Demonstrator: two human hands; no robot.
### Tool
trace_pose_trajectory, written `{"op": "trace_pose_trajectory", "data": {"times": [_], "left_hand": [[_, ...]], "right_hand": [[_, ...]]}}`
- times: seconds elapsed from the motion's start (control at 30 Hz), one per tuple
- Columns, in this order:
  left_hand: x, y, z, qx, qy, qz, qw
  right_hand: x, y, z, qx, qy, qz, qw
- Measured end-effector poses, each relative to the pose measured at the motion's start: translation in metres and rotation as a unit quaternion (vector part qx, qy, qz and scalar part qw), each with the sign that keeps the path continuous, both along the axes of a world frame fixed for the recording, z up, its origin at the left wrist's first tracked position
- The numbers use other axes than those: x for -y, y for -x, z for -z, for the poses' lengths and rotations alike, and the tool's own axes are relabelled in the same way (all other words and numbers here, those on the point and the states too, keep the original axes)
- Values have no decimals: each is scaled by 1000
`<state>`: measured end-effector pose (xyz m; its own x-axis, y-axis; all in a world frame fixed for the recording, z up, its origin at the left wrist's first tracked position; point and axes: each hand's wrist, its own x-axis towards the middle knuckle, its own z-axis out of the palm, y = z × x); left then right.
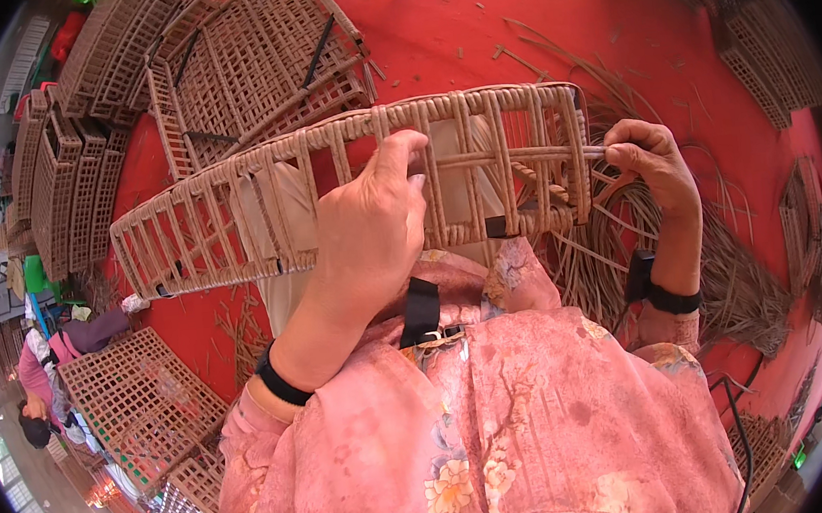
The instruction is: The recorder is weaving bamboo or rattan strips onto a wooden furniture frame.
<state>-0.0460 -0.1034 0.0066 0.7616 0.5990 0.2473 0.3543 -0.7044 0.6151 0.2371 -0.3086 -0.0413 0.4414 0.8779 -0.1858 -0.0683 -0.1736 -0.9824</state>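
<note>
A long woven wicker frame [273, 155] in brown strands lies across my lap, its rim wrapped and its side crossed by upright bars. My left hand [376, 205] reaches over its middle, with thumb and forefinger pinched at a bar beside the start of a crosswise strand. That wicker strand [481, 159] runs through the uprights and out past the right end. There my right hand [654, 159] pinches it between thumb and fingers, holding it level just beyond the frame's end. Part of the left fingers is hidden behind the frame.
Loose brown strands [729, 265] lie heaped on the red floor [469, 33] to the right. Finished-looking woven baskets [254, 64] stand at the far left, with stacks [77, 180] beside them. A person [55, 360] sits at the left near a lattice panel [148, 400].
</note>
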Motion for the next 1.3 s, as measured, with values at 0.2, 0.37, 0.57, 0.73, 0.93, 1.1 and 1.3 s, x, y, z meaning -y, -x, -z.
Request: {"op": "trace_pose_trajectory", "data": {"times": [0.2, 0.37, 0.57, 0.73, 0.93, 1.1, 1.3], "left_hand": [[-11, 9, -1, 69, 250, -6, 966], [-15, 25, -3, 88, 241, -48, 965], [-18, 34, 16, 88, -43, -17, 995], [-19, 36, 13, 15, -117, -33, 992], [-23, 48, 1, 40, -54, -73, 995], [-27, 50, -1, -44, 20, -56, 997], [-41, 62, 7, 107, 273, -30, 956]], "right_hand": [[3, 6, 0, 25, 5, 12, 1000], [34, -20, 8, 11, 10, 50, 999], [19, -12, 4, 4, -35, 27, 999], [15, -12, 1, 26, -25, 23, 999], [8, -4, -3, 42, -10, 11, 999], [-1, -1, 3, 27, 4, 3, 1000], [-4, 16, -5, 65, -11, 20, 998]]}}
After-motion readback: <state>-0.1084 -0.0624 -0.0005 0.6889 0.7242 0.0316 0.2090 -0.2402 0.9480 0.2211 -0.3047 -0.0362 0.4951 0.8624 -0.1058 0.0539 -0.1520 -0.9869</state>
